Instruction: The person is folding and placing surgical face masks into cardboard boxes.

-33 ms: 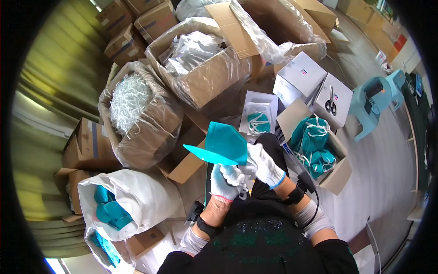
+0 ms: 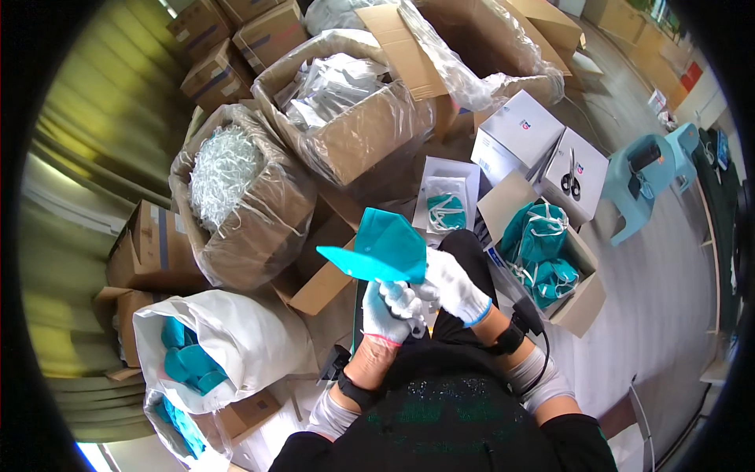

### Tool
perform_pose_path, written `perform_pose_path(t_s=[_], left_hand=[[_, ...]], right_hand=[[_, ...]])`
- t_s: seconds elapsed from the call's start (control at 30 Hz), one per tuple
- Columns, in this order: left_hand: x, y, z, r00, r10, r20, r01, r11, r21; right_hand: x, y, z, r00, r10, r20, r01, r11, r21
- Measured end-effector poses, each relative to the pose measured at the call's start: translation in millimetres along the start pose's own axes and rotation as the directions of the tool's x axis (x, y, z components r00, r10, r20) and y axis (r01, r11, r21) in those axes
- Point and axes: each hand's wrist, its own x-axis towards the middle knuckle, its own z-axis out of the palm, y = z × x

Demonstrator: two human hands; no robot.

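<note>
Centre, the left hand [image 2: 391, 315] and right hand [image 2: 456, 289] have fingers seemingly clamped on a teal mask [image 2: 385, 245], no strap visible. Strapped masks [image 2: 543, 234] fill the right-hand carton [image 2: 583, 305]; apparently strapless pieces [image 2: 198, 366] remain in the left-hand white sack [image 2: 263, 342].

the pale grey floor [image 2: 621, 295] carries a light blue stool [image 2: 620, 177] and plastic-lined cardboard boxes [image 2: 370, 141].

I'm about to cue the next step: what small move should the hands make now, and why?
Perhaps steady the teal piece with the left hand, then ease it slightly wider with the right hand: it is only partly spread, with the left hand beneath it and the right at its right edge.
</note>
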Motion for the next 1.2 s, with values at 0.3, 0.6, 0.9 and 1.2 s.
perform_pose_path(t_s=[0.3,0.6,0.9,1.2], left_hand=[[0,20,-24,0.965,0.147,0.219,-0.248,0.229,0.941],[12,60,23,0.931,0.237,0.277,-0.331,0.229,0.915],[17,33,4,0.777,0.417,0.472,-0.384,-0.279,0.88],[23,0,9,0.538,0.447,0.715,-0.624,-0.359,0.694]], right_hand=[[0,-34,8,0.928,0.021,-0.371,-0.13,0.954,-0.271],[4,-20,10,0.99,0.128,-0.057,-0.136,0.976,-0.173],[15,-6,32,0.872,0.468,-0.143,-0.265,0.697,0.666],[139,-10,-149,0.906,-0.417,-0.071,0.259,0.679,-0.687]])
